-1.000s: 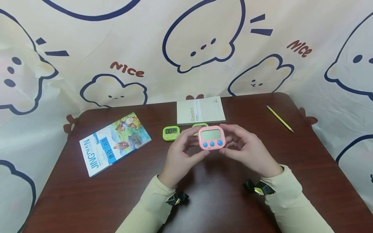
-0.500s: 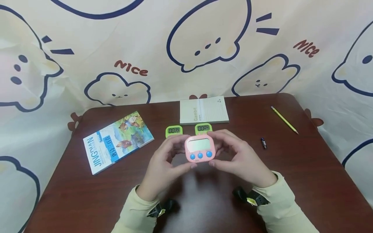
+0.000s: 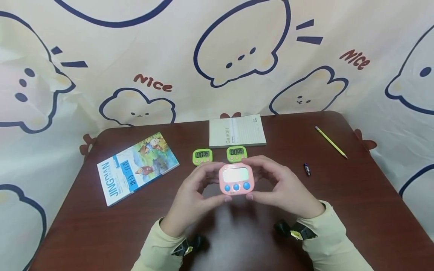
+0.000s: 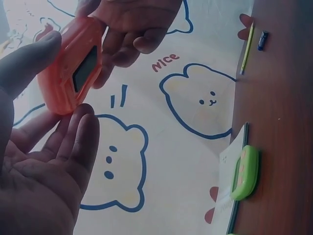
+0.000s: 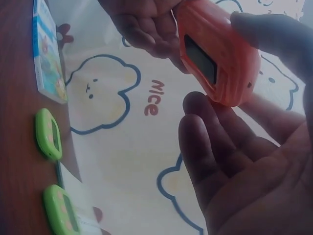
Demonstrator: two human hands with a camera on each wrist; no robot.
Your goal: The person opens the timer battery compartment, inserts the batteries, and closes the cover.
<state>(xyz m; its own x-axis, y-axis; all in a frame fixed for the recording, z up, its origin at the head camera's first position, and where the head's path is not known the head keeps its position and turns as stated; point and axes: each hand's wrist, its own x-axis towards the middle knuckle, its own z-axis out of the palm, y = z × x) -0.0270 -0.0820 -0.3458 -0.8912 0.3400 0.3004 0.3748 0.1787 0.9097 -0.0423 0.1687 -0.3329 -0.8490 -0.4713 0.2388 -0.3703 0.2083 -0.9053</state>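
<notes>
Between both hands, above the table, a pink digital timer [image 3: 236, 178] faces the head camera. Its screen looks blank, with blue buttons in a row below. The left hand [image 3: 191, 197] pinches its left side, thumb at the lower edge and fingers behind. On the other side, the right hand [image 3: 285, 188] grips it the same way. In the right wrist view, the back of the timer [image 5: 222, 46] shows a dark rectangular area. Just beyond the hands stand two green timers, the left one [image 3: 202, 156] reading 0035 and the right one [image 3: 236, 153] reading 0005.
A picture-covered book [image 3: 137, 169] lies at the left of the brown table [image 3: 84, 233]. At the back is a pale notebook [image 3: 237, 130]. To the right lie a small dark battery [image 3: 307, 169] and a yellow-green pencil [image 3: 331, 142]. A patterned cloth [image 3: 217, 98] hangs behind.
Both hands have brought the pink timer nearer the body and slightly left. The right green timer and the battery, hidden a second ago, now show. The left green timer's reading went from 0034 to 0035.
</notes>
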